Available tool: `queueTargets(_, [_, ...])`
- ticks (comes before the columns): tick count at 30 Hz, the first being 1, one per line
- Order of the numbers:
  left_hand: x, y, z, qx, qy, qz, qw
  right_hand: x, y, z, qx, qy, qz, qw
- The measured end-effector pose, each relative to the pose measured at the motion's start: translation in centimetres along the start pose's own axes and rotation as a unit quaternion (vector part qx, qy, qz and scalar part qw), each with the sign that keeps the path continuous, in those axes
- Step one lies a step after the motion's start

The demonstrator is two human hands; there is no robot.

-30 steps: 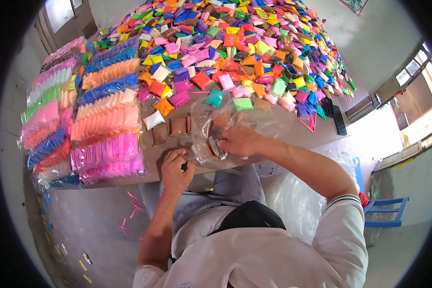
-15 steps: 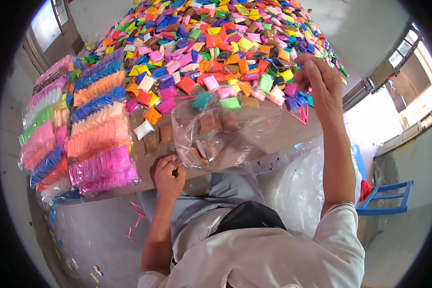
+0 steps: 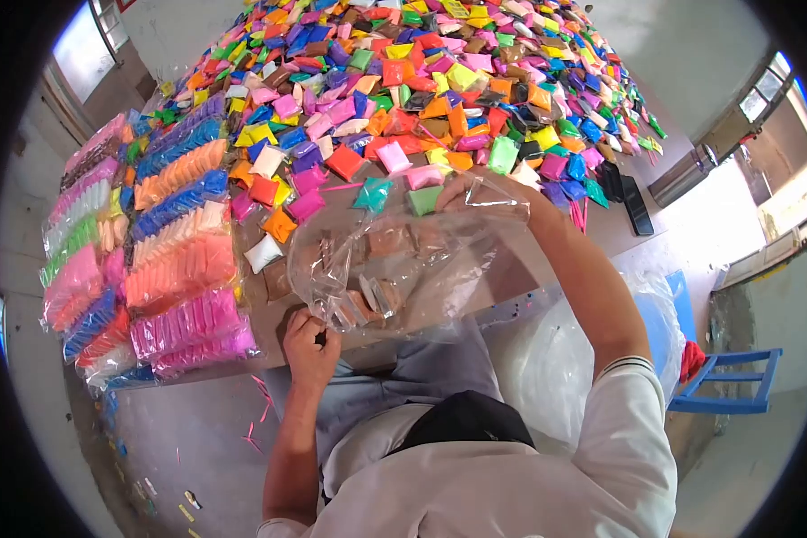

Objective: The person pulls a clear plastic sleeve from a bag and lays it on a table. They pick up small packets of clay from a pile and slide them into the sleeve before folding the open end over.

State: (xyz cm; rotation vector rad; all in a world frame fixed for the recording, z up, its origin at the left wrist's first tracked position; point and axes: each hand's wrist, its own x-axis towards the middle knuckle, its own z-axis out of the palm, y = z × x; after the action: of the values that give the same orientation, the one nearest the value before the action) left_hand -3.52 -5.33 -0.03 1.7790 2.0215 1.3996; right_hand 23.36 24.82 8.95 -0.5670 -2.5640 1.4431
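A clear plastic bag (image 3: 453, 269) with several brown packets (image 3: 388, 240) inside lies across the near part of the table. My left hand (image 3: 312, 348) is closed at the table's front edge, its curled fingers right beside the bag's lower left corner; what they hold is hidden. At the bag's upper right end, my right hand (image 3: 475, 191) is closed on the clear film, which partly covers the fingers. A green packet (image 3: 425, 200) lies just left of that hand. Near the bag's left side are a white packet (image 3: 264, 254) and a loose brown packet (image 3: 278, 280).
A large heap of colourful packets (image 3: 394, 99) covers the back of the table. Filled bags in rows of colour (image 3: 184, 260) stand at left. A black phone (image 3: 637, 206) lies at right, near pink strips (image 3: 579, 215). A blue chair (image 3: 731, 381) stands beyond clear plastic sheeting (image 3: 547, 359).
My right hand has come down and left from above the table's right side to the bag's upper end. The bag's film is raised there. My left hand stays near the edge.
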Motion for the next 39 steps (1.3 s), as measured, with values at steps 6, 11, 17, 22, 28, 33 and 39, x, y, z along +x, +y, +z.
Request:
queueTargets(6, [0.2, 0.2, 0.3, 0.026, 0.003, -0.001, 1.000, -0.4, -3.3, 0.5, -0.053, -0.038, 0.058, 0.996])
queueTargets(11, [0.1, -0.3, 0.4, 0.055, -0.013, -0.001, 0.998, 1.1, -2.9, 1.4, -0.190, 0.005, 0.020, 0.982])
queueTargets(17, [-0.4, -0.9, 0.8, 0.061, -0.008, -0.009, 0.998, 1.9, -1.5, 1.7, -0.318, -0.003, -0.149, 0.936])
queueTargets(22, [0.0, 0.0, 0.5, 0.062, -0.028, -0.037, 0.997, 3.6, 0.0, 2.4, -0.334, -0.087, -0.102, 0.933])
queueTargets(28, [0.3, 0.4, 0.7, 0.085, 0.002, -0.023, 0.996, 3.8, -1.7, 0.9, -0.115, -0.065, -0.051, 0.990])
queueTargets(33, [0.2, 0.5, 0.7, 0.119, -0.007, -0.025, 0.993, 5.8, -2.7, 0.1, 0.120, -0.088, 0.026, 0.988])
queueTargets(39, [1.2, 1.4, 0.6, 0.104, -0.006, -0.002, 0.995, 8.9, -2.2, 0.2, -0.010, -0.144, 0.004, 0.990])
